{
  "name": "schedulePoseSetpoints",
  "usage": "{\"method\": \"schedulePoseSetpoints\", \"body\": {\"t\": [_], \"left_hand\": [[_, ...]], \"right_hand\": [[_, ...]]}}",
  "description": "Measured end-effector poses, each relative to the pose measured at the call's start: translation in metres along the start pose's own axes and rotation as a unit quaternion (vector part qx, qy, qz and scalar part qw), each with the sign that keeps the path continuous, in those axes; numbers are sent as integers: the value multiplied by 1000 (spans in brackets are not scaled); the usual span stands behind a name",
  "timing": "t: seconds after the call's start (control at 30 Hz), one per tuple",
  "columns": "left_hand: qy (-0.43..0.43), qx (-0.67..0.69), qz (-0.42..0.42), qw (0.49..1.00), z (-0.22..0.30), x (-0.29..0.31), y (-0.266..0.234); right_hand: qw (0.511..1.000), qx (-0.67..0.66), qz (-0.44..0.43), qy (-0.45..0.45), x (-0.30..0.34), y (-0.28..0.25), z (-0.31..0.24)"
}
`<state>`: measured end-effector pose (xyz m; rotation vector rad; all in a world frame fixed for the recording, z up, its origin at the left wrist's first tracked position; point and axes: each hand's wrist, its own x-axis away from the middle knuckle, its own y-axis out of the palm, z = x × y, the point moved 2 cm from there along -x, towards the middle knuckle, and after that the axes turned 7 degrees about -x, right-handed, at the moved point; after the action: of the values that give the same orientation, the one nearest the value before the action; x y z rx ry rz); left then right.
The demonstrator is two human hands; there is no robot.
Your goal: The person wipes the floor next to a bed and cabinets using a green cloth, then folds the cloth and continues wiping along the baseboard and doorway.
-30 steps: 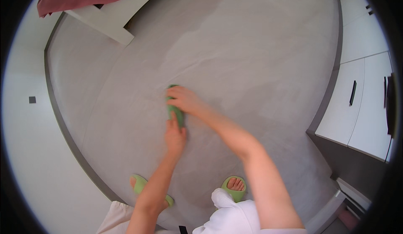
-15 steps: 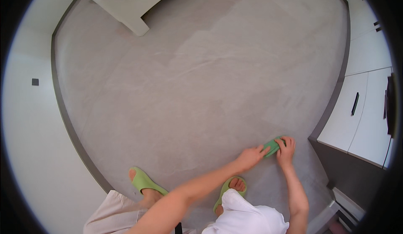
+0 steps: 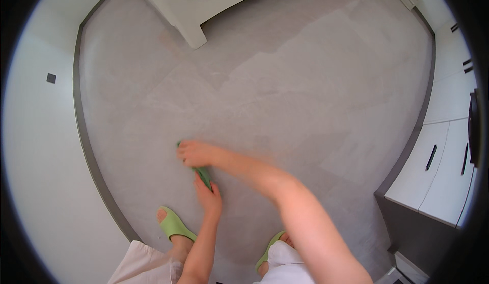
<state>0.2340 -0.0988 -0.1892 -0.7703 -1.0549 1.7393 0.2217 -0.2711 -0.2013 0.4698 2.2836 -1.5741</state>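
A green folded cloth (image 3: 204,175) is held in front of my left foot, low over the pale grey floor or on it; I cannot tell which. My left hand (image 3: 209,194) grips its near end, the thumb on one side and the fingers along the other. Across from the right comes my other arm, and my right hand (image 3: 195,153) is closed over the far end, covering most of that part. A bit of green shows past its fingertips. The right hand is slightly smeared by motion.
I wear light green slippers (image 3: 174,225) on both feet. A white bed frame (image 3: 193,34) with a pink cover stands at the far left. White drawers (image 3: 415,174) with black handles line the right side. A white wall (image 3: 38,146) with a dark skirting runs along the left.
Both hands have swung from the right side to the left with the green cloth between them. My right arm now reaches across my front. The view has shifted a little.
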Motion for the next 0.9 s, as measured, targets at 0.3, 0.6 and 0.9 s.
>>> {"method": "schedulePoseSetpoints", "body": {"t": [0.3, 0.6, 0.9], "left_hand": [[35, -4, -17, 999, 57, -67, 59], [318, -89, -141, 933, 224, -122, 143], [548, -36, -259, 794, 285, 86, 154]], "right_hand": [[992, -9, 107, 60, 45, -18, 80], [876, 179, 190, 406, 279, -172, 111], [728, 265, 220, 593, 465, -161, -160]]}}
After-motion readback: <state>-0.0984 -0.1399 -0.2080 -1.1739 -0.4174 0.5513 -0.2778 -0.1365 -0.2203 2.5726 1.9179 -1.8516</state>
